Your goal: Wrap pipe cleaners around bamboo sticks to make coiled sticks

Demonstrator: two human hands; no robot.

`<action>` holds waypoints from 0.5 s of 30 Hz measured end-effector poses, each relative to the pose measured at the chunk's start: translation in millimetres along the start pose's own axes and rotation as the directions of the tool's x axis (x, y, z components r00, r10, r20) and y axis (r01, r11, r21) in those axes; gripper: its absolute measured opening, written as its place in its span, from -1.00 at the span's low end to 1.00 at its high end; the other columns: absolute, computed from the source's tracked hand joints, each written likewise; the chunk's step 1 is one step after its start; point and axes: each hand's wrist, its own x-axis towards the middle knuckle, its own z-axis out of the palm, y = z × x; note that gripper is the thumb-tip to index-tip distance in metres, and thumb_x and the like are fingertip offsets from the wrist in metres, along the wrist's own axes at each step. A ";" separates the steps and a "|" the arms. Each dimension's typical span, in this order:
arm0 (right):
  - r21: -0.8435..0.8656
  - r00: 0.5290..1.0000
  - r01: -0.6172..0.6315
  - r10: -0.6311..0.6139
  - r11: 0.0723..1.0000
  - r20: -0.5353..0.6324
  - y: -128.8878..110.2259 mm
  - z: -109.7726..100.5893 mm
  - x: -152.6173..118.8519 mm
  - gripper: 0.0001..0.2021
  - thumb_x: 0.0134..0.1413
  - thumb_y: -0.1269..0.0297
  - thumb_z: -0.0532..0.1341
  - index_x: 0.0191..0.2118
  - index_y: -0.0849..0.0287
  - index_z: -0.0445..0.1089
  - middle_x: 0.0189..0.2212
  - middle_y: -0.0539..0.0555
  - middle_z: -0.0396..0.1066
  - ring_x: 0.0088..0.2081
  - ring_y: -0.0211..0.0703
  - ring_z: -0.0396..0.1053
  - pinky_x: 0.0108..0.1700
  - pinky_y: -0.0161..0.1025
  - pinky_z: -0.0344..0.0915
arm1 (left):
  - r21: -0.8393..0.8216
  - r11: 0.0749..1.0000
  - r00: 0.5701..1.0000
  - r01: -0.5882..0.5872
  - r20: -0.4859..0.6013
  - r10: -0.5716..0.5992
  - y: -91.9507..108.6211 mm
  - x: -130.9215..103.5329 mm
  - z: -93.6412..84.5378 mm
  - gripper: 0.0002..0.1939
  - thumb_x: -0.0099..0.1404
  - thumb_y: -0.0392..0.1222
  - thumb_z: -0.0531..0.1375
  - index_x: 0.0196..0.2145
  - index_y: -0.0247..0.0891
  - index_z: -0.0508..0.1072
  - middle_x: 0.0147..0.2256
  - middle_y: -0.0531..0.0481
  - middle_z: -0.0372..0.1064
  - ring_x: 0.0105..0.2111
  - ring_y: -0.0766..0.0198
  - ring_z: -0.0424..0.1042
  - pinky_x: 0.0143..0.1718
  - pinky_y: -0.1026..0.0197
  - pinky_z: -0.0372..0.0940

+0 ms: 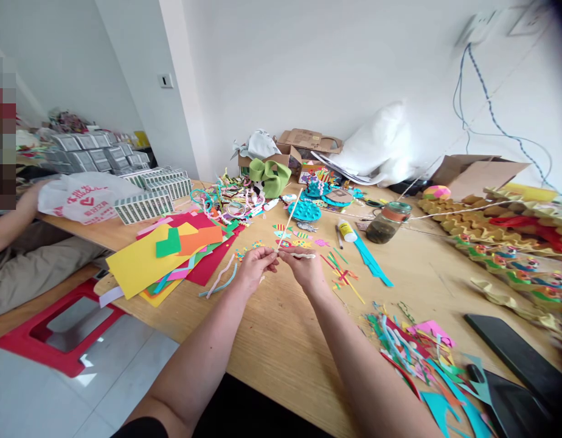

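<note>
My left hand [255, 266] and my right hand [305, 269] meet above the middle of the wooden table. Both are closed, fingertips pinching a thin white pipe cleaner [291, 221]. One length of it slants up and away from the fingertips; a short white piece lies across my right fingers. Whether the two parts are joined is hidden. Just beyond my hands lie striped and spotted paper fish [282, 227]. A pink pipe cleaner [221, 277] and a blue one [224, 284] rest left of my left hand. Narrow paper strips [342, 277] lie to the right of my right hand.
Coloured paper sheets [144, 261] lie left. Behind are teal bumpy discs [305, 211] and a craft-scrap heap. A glue stick [346, 231], a jar [388, 224], egg cartons [472, 222], paper scraps [413, 347] and a black phone [513, 347] are right. Another person's arm [16, 216] shows far left.
</note>
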 end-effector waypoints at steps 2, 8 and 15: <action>0.011 0.999 0.013 -0.013 1.000 0.039 -4.2 -4.2 0.8 -0.84 -0.20 0.25 0.26 -0.46 0.20 0.54 -0.53 0.08 0.49 -0.52 -0.20 0.32 -0.44 -0.26 0.18 | -0.093 0.994 0.997 0.053 0.056 -0.048 3.4 -1.3 0.4 -0.70 -0.09 -0.12 0.34 -0.43 -0.38 0.44 -0.55 0.03 0.31 -0.57 0.44 0.28 -0.53 0.35 0.22; 0.106 0.979 -0.100 0.078 0.989 0.187 -15.0 -20.1 2.4 -0.84 -0.33 0.26 0.33 -0.52 0.23 0.51 -0.56 0.04 0.47 -0.51 -0.22 0.33 -0.42 -0.29 0.21 | -0.108 0.986 0.973 0.131 0.204 -0.107 6.9 -3.0 -4.8 -0.76 -0.05 -0.16 0.34 -0.50 -0.39 0.42 -0.58 0.04 0.30 -0.60 0.44 0.27 -0.53 0.34 0.20; 0.065 0.955 -0.076 0.054 0.995 0.292 -16.2 -26.2 3.5 -0.89 -0.27 0.30 0.27 -0.52 0.23 0.47 -0.56 0.04 0.45 -0.50 -0.24 0.33 -0.41 -0.29 0.23 | -0.107 0.965 0.921 0.240 0.338 -0.192 7.4 -4.6 -11.3 -0.78 -0.02 -0.18 0.33 -0.45 -0.39 0.45 -0.57 0.02 0.31 -0.60 0.44 0.28 -0.52 0.33 0.21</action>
